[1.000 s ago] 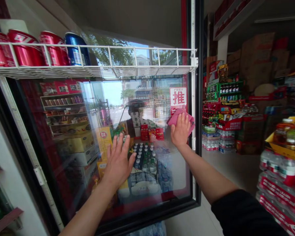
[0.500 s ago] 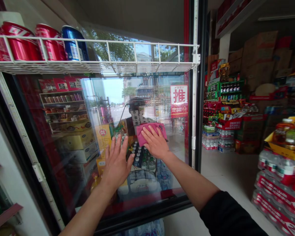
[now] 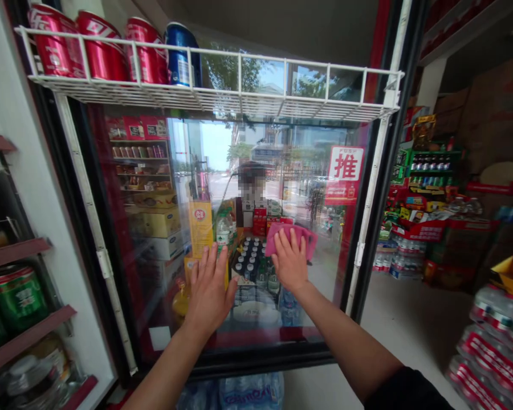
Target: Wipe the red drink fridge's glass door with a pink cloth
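The glass door of a drinks cooler stands in front of me, swung out, with a dark frame. On its pane my right hand presses a pink cloth flat, fingers over the cloth. Further left, my left hand is held up to the same pane, fingers stretched out and holding nothing. Whether its palm touches the glass is hidden. A red and white push sticker is on the pane, up and right of the cloth. Reflections of the shop and street overlay the glass.
A white wire rack crosses the door above my hands, carrying red cans and a blue can at left. Cooler shelves with drinks are at far left. Packed water bottles stand below the door. Stacked bottle packs are at right.
My view has turned left, so the rack and sticker sit further right and more cooler shelves show. The cloth and right hand have moved right in view, and my hands are further apart.
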{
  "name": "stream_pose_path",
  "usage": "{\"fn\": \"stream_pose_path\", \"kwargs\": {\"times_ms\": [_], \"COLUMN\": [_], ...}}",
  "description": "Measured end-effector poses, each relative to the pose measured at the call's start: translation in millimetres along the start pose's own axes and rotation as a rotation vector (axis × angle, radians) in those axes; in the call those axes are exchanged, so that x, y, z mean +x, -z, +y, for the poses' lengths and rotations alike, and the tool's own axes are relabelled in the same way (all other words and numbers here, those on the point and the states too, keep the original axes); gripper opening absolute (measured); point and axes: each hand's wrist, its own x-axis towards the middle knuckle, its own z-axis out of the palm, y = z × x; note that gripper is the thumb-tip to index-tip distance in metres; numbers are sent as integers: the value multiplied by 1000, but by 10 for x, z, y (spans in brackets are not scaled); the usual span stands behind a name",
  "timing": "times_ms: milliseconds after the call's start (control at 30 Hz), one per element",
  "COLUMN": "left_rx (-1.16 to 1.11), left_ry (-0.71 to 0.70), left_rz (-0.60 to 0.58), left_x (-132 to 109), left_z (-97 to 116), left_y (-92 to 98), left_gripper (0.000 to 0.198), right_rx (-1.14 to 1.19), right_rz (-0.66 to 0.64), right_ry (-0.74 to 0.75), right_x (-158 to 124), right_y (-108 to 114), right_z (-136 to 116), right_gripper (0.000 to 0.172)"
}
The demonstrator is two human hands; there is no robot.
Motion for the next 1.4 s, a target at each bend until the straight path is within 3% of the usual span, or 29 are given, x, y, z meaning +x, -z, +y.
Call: {"fn": "stream_pose_path", "kwargs": {"times_ms": [200, 333, 467, 700, 767, 833, 1000, 1400], "left_rx": [8, 18, 29, 25, 23, 16, -14, -38], "left_ry": [126, 155, 177, 252, 272, 300, 323, 384], "left_rz": [-29, -58, -69, -59, -41, -27, -29, -79], "left_x": [-178, -289, -366, -576, -647, -705, -785, -928], "left_z": [-197, -250, -280, -419, -453, -468, -485, -790], "left_y": [14, 23, 117, 335, 364, 380, 395, 374], "left_gripper": [72, 72, 72, 75, 77, 78, 80, 77], "right_rx": [92, 80, 91, 48, 31, 18, 21, 133], "right_rz": [-107, -143, -182, -238, -252, -268, -280, -383], "right_ry": [338, 516, 626, 575, 543, 517, 520, 762], "right_x": [377, 549, 536, 90, -16, -69, 2, 417], "right_y": [-156, -186, -68, 156, 161, 142, 53, -299], "right_z": [-901, -1122, -825, 372, 553, 576, 163, -1381], "right_gripper": [71, 68, 68, 64, 64, 62, 62, 70]}}
